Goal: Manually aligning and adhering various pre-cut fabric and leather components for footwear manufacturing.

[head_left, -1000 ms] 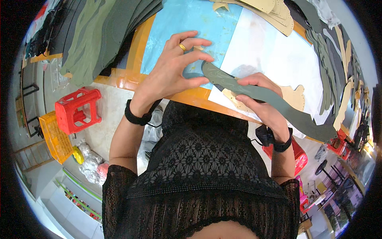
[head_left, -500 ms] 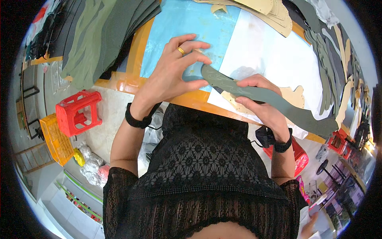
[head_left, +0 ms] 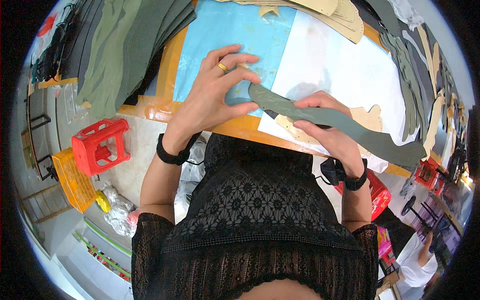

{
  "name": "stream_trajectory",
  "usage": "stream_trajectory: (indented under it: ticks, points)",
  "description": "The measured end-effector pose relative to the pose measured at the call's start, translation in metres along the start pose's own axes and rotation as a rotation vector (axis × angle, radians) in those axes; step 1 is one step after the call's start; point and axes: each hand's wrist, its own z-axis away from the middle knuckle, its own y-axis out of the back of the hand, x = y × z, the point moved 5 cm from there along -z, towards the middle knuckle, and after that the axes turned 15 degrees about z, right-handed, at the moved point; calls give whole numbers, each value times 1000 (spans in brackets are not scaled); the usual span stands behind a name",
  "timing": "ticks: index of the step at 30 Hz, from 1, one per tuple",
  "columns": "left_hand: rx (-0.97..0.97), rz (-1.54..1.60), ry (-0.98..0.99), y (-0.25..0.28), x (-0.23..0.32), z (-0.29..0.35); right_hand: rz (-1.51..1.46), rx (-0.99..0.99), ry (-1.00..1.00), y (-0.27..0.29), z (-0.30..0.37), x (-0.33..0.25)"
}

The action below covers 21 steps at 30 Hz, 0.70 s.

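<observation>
Standing at the table point(head_left: 165, 107), a person's two hands, left hand point(head_left: 212, 95) and right hand point(head_left: 327, 130), are pinching a long grey cut strip point(head_left: 340, 125), not yet laid down.

You held a grey-green strip point(head_left: 330, 120) marked with faint pale lines, over a light blue sheet point(head_left: 235, 30) and a white sheet point(head_left: 345, 70). Your ring point(head_left: 222, 66) was gold, your wristbands point(head_left: 172, 155) black, and the stool point(head_left: 100, 146) red.

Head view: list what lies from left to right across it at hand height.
Yellow crate → red stool → left hand → grey-green curved strip with the right hand on it → stacked dark cut pieces.
</observation>
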Motion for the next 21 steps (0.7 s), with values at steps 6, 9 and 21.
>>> stream_trajectory:
  ticks: [6, 9, 21]
  points:
    - [-21, -5, 19, 0, 1, 0, 30, 0, 16, 1, -1, 0]
    - [-20, 2, 22, 1, 1, 0, 42, 56, 63, 1, -2, -2]
    - [-16, -14, 9, 0, 1, 1, 49, 57, 40, -1, -1, -1]
